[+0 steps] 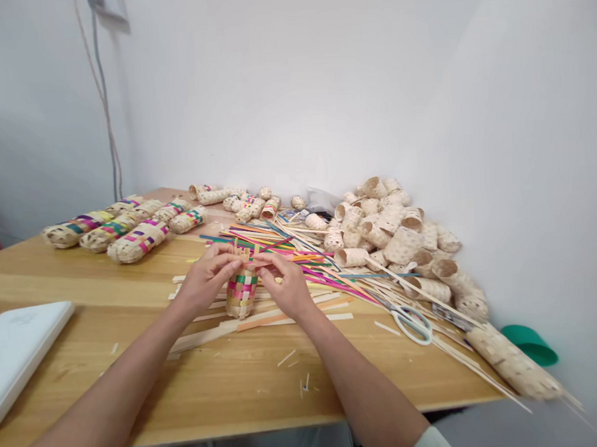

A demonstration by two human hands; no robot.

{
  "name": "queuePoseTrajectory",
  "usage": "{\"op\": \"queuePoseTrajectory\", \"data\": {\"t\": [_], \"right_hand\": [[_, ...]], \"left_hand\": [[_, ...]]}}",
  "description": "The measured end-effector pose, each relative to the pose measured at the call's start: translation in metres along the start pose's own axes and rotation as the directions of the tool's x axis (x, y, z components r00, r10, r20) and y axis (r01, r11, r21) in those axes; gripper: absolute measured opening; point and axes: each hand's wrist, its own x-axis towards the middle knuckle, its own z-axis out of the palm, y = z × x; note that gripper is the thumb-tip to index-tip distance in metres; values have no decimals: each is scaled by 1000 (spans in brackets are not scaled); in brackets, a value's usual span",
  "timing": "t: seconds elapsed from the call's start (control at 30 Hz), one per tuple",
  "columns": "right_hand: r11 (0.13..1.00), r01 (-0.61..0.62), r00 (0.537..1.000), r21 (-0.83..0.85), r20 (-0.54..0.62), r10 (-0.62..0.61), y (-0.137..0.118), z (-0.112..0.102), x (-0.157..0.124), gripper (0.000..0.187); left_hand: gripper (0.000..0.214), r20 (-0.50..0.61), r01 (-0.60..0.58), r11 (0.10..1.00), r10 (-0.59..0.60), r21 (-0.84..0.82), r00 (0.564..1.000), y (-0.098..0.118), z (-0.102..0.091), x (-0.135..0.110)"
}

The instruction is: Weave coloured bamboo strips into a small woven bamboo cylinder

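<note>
A small woven tube (241,296) of pale, pink and green strips stands nearly upright at the middle of the table, with loose strip ends sticking up from its top. My left hand (208,275) pinches at the upper left of the tube, its thumb and fingertips together. From the other side my right hand (284,281) is closed at the upper right, pinching a thin pinkish strip (251,262) that runs across the top between both hands. The fingers partly hide the tube's rim. Flat pale strips (209,336) lie beneath and in front of the tube.
Coloured and plain strips (325,269) spread behind and to the right. White-handled scissors (412,325) lie among them. Plain woven tubes (393,225) are heaped at the right; colourful woven pieces (139,240) lie at the left. A white box (25,351) sits at the left edge.
</note>
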Motion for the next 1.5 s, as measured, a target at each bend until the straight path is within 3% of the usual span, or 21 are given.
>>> {"op": "queuePoseTrajectory", "data": {"t": [0.13, 0.23, 0.33, 0.43, 0.53, 0.63, 0.7, 0.8, 1.0, 1.27, 1.5], "right_hand": [[1000, 3, 1000, -24, -11, -4, -3, -3, 2, 19], [999, -15, 1000, -45, -21, 14, 2, -5, 4, 20], [997, -62, 998, 45, -1, 62, 7, -7, 6, 21], [981, -138, 990, 138, 25, 136, 10, -7, 7, 20], [967, -172, 985, 187, 35, 168, 10, -8, 7, 17], [957, -172, 985, 232, 59, 163, 11, -8, 8, 17], [946, -186, 982, 264, 76, 172, 13, -9, 8, 17], [934, -209, 978, 291, 89, 191, 16, -10, 9, 18], [924, -227, 974, 307, 93, 208, 20, -7, 9, 24], [867, -352, 930, 353, 25, 368, 24, 14, 1, 27], [899, -252, 955, 359, -57, 290, 19, 21, -4, 27]], "left_hand": [[29, -51, 26, 1000, -26, -5, 998, 2, 1, 0], [23, -90, 107, 991, -114, -85, 989, 6, 3, -1], [25, -153, 198, 952, -237, -234, 959, 4, 7, -2], [39, -172, 262, 848, -375, -461, 911, -1, 10, -2], [54, 21, 419, 694, -504, -586, 864, 0, 13, -3], [61, 272, 538, 576, -486, -615, 831, 5, 14, -7], [66, 356, 552, 518, -433, -653, 828, 7, 14, -10], [71, 390, 573, 469, -434, -672, 812, 7, 15, -14], [63, 346, 569, 456, -484, -684, 804, 10, 20, -13], [60, 302, 509, 366, -492, -779, 816, 6, 22, -14], [45, 237, 483, 441, -503, -757, 831, 3, 27, -13]]}}
